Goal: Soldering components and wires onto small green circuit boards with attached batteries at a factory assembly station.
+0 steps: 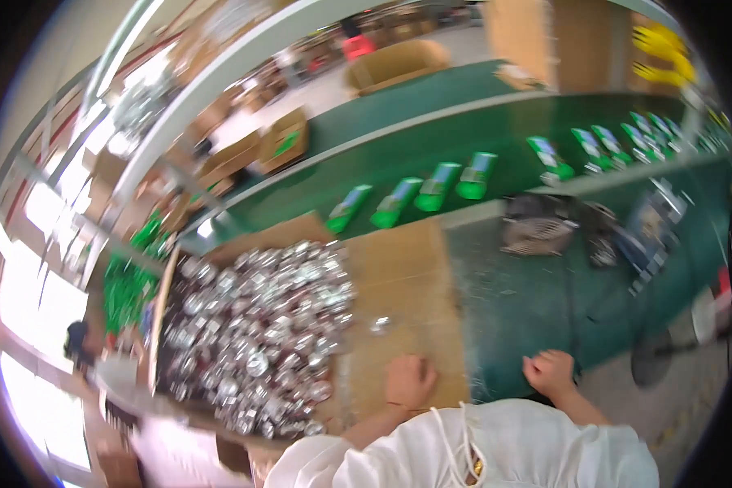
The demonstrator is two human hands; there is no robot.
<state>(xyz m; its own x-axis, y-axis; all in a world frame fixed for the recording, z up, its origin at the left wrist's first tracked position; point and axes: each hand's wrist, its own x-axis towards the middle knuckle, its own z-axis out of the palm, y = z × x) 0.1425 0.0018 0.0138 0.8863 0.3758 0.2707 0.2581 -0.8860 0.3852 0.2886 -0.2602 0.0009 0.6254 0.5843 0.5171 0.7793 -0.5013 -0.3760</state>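
Note:
My left hand (411,381) rests on a brown cardboard sheet (403,276), its fingers curled into a loose fist. A small clear, shiny piece (381,325) lies on the cardboard just ahead of it. To its left, a wide cardboard box (164,317) holds a heap of shiny, silvery, clear pieces (260,333); blur hides their exact kind. My right hand (551,372) is at the near edge of the green tabletop (512,317), also closed, with nothing showing between its fingers. Both hands are apart from the pieces.
Beyond the table runs a green conveyor belt (301,191) with several green-and-white packs (437,187) on it. Dark pouch-like items (539,224) and a blue-grey item (652,228) lie at the far right of the tabletop. A metal frame (163,138) rises at left; open cartons (285,140) stand behind.

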